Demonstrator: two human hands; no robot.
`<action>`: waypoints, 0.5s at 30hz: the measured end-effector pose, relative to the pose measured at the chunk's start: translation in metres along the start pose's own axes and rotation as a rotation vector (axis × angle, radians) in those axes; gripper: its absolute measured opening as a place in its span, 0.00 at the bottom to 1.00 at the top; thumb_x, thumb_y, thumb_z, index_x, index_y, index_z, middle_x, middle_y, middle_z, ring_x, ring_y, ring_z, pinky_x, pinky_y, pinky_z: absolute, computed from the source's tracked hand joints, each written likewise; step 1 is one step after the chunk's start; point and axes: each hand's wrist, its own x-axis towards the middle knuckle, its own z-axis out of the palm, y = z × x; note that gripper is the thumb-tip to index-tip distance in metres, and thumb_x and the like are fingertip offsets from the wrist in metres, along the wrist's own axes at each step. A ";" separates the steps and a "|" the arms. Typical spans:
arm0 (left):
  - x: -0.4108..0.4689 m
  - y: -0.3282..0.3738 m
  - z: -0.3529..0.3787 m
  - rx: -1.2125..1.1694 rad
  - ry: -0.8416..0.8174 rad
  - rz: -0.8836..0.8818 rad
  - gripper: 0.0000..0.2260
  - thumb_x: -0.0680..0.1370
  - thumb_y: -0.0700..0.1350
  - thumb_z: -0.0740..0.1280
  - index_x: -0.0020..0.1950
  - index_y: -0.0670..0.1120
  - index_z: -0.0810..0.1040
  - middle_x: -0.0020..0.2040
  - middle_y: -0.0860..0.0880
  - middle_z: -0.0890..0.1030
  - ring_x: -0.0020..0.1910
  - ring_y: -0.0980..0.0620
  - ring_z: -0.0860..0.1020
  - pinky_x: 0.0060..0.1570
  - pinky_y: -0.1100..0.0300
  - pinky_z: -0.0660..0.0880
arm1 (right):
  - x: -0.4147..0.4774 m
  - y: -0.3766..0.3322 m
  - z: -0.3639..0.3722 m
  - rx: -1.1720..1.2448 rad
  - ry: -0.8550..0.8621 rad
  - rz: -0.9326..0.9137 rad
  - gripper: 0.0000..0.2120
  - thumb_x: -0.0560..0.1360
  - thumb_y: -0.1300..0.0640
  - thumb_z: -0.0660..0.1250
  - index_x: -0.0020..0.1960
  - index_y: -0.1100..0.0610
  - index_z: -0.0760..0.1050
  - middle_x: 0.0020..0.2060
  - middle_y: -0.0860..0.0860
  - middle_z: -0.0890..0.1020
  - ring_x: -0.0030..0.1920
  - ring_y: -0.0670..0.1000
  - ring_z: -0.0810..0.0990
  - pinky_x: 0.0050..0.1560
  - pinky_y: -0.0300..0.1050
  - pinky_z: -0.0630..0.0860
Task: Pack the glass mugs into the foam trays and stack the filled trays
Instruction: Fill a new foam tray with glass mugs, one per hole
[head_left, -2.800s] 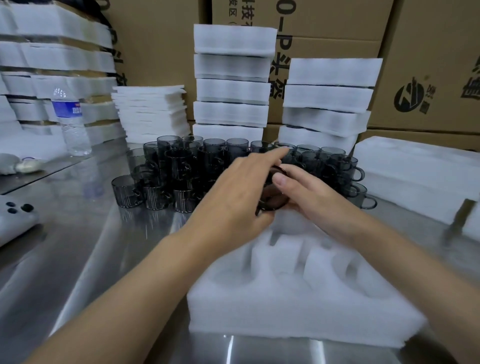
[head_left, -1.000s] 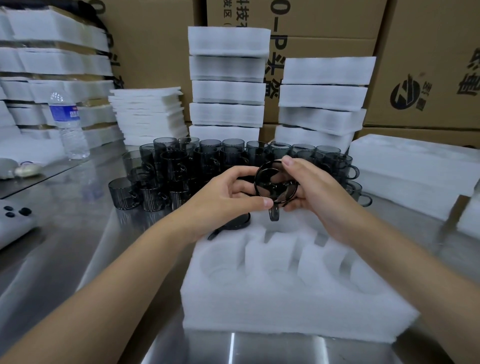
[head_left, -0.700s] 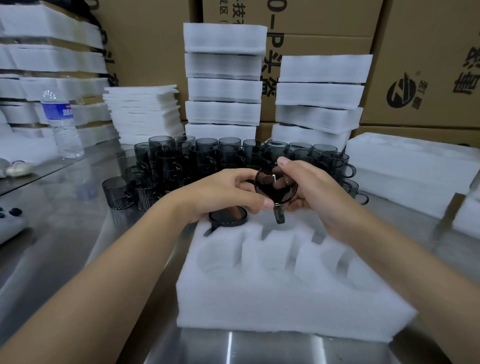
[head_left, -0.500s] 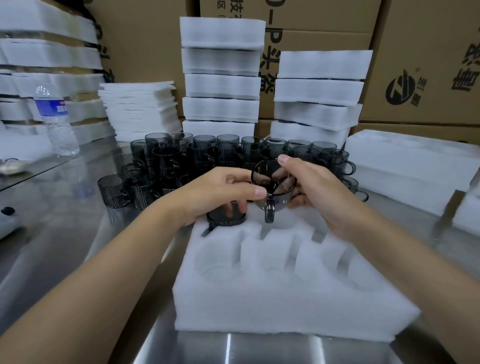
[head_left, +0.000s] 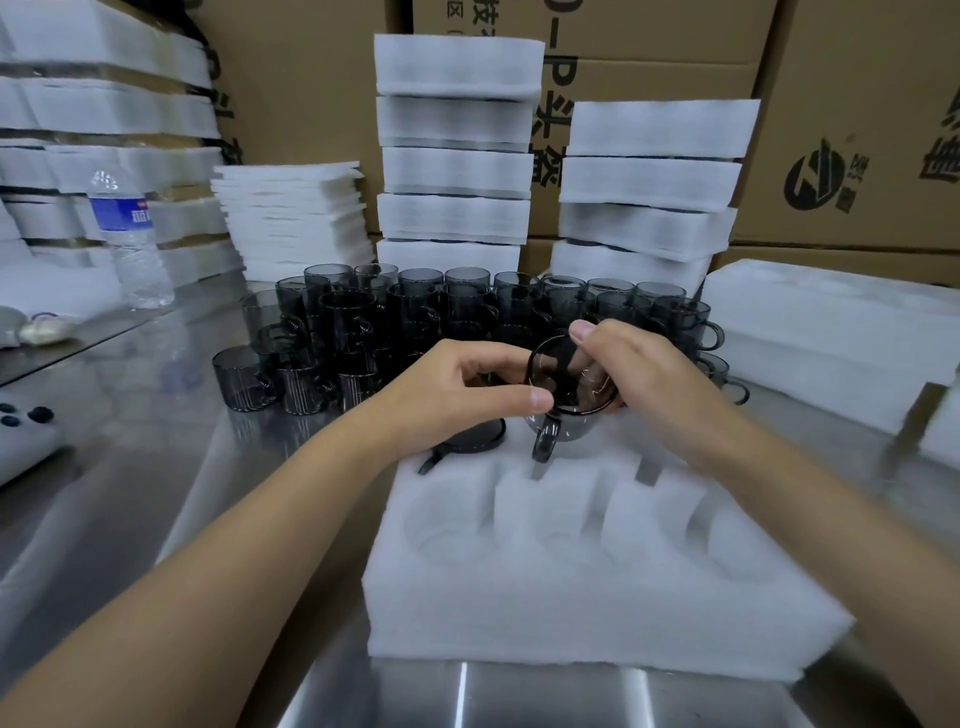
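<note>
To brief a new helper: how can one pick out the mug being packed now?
Find the nearest white foam tray on the steel table. Over its far row, the left hand and right hand hold one mug. Unlike the upright mugs behind, it is tilted, handle hanging down.

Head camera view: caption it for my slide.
Left hand and right hand hold a glass mug over the foam tray.

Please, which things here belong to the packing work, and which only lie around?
For the job: held mug, gripped by left hand and right hand; foam tray; seated mug in its far-left pocket; loose mugs behind; stacked trays.
Lying about: water bottle; grey device at far left; cardboard boxes.
</note>
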 end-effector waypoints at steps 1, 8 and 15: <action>0.000 0.000 0.000 0.003 -0.008 -0.010 0.16 0.67 0.56 0.71 0.54 0.57 0.82 0.53 0.49 0.84 0.56 0.52 0.80 0.62 0.51 0.73 | -0.001 -0.001 0.000 -0.015 0.003 -0.005 0.29 0.65 0.29 0.57 0.40 0.54 0.75 0.29 0.45 0.77 0.31 0.41 0.75 0.40 0.45 0.71; 0.000 0.000 -0.001 0.019 -0.041 -0.046 0.18 0.66 0.57 0.72 0.55 0.59 0.81 0.55 0.49 0.83 0.59 0.52 0.79 0.66 0.46 0.69 | -0.002 -0.001 -0.001 -0.112 0.012 -0.018 0.27 0.67 0.32 0.57 0.38 0.57 0.72 0.27 0.43 0.74 0.32 0.45 0.71 0.39 0.46 0.67; -0.001 0.000 -0.006 -0.016 -0.097 -0.086 0.18 0.65 0.56 0.72 0.54 0.58 0.82 0.55 0.49 0.83 0.58 0.53 0.79 0.65 0.54 0.72 | -0.003 0.000 0.000 -0.142 -0.010 -0.036 0.25 0.69 0.32 0.58 0.34 0.55 0.67 0.28 0.46 0.71 0.32 0.46 0.69 0.38 0.47 0.66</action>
